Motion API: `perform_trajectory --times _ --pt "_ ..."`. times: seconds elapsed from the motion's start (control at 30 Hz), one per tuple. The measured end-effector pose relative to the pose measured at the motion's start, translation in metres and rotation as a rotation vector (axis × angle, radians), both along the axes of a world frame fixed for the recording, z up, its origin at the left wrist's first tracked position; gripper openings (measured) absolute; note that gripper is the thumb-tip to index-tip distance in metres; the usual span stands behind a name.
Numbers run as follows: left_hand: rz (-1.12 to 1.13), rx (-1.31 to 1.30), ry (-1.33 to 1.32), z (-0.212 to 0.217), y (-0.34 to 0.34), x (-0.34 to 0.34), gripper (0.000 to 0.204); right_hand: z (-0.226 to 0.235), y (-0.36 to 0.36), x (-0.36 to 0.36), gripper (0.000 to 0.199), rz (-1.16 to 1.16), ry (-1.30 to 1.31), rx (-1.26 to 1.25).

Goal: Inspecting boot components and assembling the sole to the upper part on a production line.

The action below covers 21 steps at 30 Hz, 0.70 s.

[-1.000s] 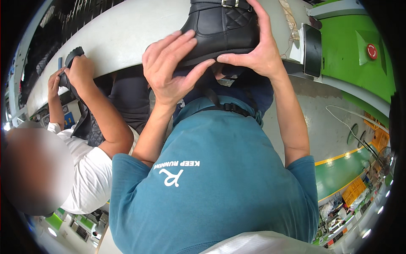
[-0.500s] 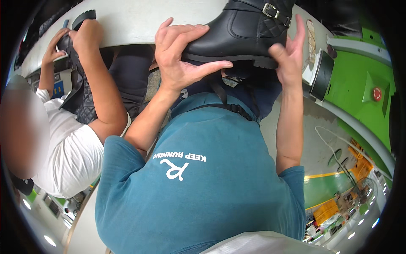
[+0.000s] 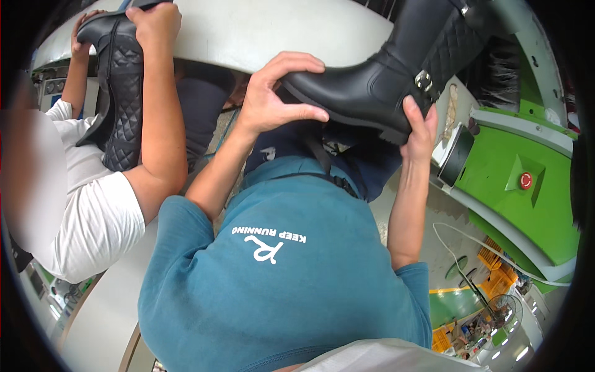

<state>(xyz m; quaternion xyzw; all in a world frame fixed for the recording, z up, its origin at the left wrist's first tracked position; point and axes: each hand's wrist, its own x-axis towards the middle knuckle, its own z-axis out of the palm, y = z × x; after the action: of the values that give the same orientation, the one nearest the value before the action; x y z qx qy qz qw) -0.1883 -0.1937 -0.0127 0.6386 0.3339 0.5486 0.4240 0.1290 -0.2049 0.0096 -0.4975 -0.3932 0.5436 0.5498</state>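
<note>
A tall black boot with a quilted shaft and a silver ankle buckle lies in front of me, its toe pointing left. My left hand wraps the toe, fingers on top and thumb along the sole's edge. My right hand clasps the heel end, thumb up the back below the buckle. The boot is held above my lap at the edge of the pale table. The upper end of its shaft runs to the rim of the view and blurs into the dark there.
On my left a co-worker in a white shirt holds another black quilted boot. The white table curves across ahead. To the right stands a green machine with a red button; a floor fan stands farther back.
The boot has tilted, with more of its shaft now in view. Both hands have closed onto it, the left at the toe, the right at the heel. The co-worker's boot has turned.
</note>
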Motion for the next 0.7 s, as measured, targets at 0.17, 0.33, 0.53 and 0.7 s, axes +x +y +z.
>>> perform_trajectory --times 0.17,0.33,0.53,0.7 --pt "0.230 0.044 0.045 0.019 0.009 0.010 0.081 0.015 -0.028 -0.034 0.060 -0.376 0.041 0.257" --pt "0.026 0.160 0.192 0.062 -0.007 0.046 0.125 0.044 -0.050 -0.081 0.069 -0.132 -0.167 0.402" --pt "-0.219 -0.140 1.143 0.161 -0.048 0.056 0.088 0.054 -0.067 -0.064 0.058 0.327 -0.224 0.316" --pt "0.525 0.132 0.033 0.054 -0.070 0.055 0.030 0.049 -0.062 -0.073 0.051 0.300 -0.602 0.659"
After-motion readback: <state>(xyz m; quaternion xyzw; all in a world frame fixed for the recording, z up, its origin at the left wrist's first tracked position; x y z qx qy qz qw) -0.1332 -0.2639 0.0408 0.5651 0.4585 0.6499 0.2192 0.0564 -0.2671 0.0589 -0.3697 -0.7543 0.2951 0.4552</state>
